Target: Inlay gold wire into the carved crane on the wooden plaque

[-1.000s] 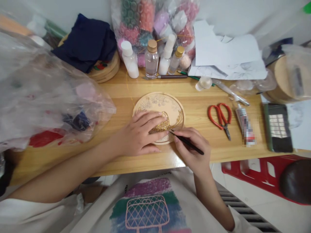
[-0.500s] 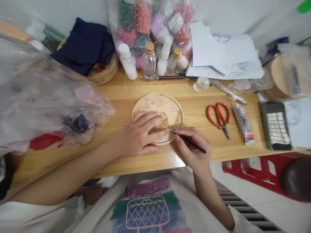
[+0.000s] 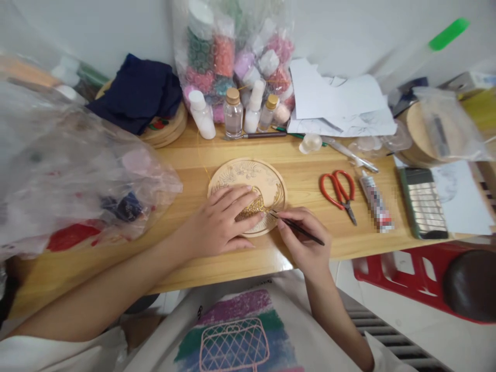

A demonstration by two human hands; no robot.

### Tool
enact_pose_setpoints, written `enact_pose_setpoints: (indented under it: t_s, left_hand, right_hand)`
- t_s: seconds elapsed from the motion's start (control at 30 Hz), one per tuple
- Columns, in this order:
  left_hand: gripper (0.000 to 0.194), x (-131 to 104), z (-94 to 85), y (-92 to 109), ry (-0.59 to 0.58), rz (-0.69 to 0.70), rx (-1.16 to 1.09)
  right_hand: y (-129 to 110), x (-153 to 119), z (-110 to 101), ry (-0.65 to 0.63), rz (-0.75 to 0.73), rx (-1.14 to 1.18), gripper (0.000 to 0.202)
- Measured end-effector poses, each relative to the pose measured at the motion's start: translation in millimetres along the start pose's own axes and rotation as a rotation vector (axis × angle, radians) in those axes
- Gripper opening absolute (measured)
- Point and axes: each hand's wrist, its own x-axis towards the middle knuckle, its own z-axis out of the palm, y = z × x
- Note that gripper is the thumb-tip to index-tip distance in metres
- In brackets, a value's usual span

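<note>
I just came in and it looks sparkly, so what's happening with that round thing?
The left hand lies flat on a round, pale board with drawn patterns. The right hand holds a thin black tool, its tip at the gold part. Red-handled pliers lie beside them on the table.

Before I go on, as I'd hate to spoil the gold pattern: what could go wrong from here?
Your left hand lies over the gold pattern and might shift it. The tweezers, tips close to your fingers, could scratch the disc. The yellow thread running towards the bottles could snag.
</note>
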Motion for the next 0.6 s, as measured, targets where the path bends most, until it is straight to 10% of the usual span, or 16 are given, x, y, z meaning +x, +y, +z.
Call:
enact_pose_setpoints:
  t_s: [0.6]
  left_hand:
    - [0.043, -1.2, -0.6, -1.2, 0.023, 0.009, 0.0]
  right_hand:
    - [-0.7, 6.4, 6.3, 0.171, 0.129, 0.131, 0.012]
